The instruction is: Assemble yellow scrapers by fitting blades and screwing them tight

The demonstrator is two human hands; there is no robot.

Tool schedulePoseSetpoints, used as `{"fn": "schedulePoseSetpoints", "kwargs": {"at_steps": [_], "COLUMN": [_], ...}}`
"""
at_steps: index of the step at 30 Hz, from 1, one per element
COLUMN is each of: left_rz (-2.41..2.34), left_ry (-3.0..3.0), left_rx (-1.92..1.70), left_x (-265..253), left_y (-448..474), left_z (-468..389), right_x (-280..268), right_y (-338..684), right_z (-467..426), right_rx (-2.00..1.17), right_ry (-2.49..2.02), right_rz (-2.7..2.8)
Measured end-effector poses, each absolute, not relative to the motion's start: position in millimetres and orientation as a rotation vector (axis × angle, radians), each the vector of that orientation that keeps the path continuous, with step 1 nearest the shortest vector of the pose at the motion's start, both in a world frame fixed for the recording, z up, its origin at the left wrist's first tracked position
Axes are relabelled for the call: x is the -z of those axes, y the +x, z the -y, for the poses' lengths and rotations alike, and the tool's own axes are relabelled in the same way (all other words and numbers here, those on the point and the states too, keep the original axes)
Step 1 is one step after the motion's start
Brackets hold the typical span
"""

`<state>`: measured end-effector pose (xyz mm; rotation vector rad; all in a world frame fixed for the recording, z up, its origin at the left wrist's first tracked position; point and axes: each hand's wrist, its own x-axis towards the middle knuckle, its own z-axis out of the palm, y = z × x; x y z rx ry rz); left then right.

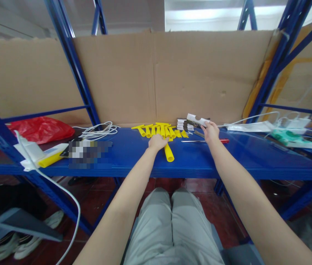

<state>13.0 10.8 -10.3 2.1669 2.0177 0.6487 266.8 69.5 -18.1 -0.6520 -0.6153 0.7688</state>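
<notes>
My left hand is closed at the crossbar end of a yellow T-shaped plastic handle, whose round open tube points toward me. My fingers partly cover the grip. Just behind stand several similar yellow T-shaped handles in a row. My right hand pinches a black-and-white printed packet, raised slightly over the blue shelf. A stack of like packets lies beside it. Small yellow pieces sit between the handles and the stack. A red-handled screwdriver-like tool lies below my right hand.
Cardboard backs the blue shelf. To the left are coiled white cable, a red plastic bag and a white-and-yellow item. Green-and-white packaging and more cables lie right. A blue post rises left.
</notes>
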Motion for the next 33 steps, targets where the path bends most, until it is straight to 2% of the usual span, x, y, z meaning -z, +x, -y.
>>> {"fn": "schedulePoseSetpoints", "kwargs": {"at_steps": [7,14,22,33], "left_rz": [-1.991,-1.785,-1.251,-1.159], "left_ry": [2.166,1.871,1.397,0.975], "left_rx": [-0.550,-1.060,-1.336,-1.515], "left_x": [11,22,13,6], "left_y": [12,10,16,13], "left_z": [-11,-26,-17,-27], "right_x": [14,9,8,6], "right_y": [260,251,245,239], "right_z": [-63,-53,-47,-41], "right_rx": [-0.818,-0.911,-0.947,-1.078], "right_ry": [-0.645,-0.694,-0.716,-0.700], "right_rz": [0.621,0.675,0.716,0.793]}}
